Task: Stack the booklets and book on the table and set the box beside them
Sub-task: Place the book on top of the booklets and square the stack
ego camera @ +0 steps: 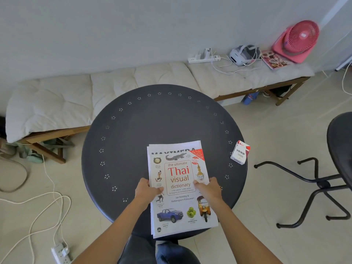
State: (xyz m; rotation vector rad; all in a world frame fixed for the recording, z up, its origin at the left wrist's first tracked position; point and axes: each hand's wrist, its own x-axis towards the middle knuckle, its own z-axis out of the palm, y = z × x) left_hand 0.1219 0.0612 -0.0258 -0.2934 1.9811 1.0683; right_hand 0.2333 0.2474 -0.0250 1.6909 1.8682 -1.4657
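Book [181, 187] lies between both hands' fingers [152, 189].

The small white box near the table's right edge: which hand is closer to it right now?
Right. The right hand grips the stack's right side, below-left of the box. The left hand is across the book, on its far side.

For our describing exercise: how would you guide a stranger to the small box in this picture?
Find the round dark table in the middle of the room. Near its right edge, apart from the paper stack, stands a small box. It is white with red at the top and reads VESS, the only upright thing on the table.
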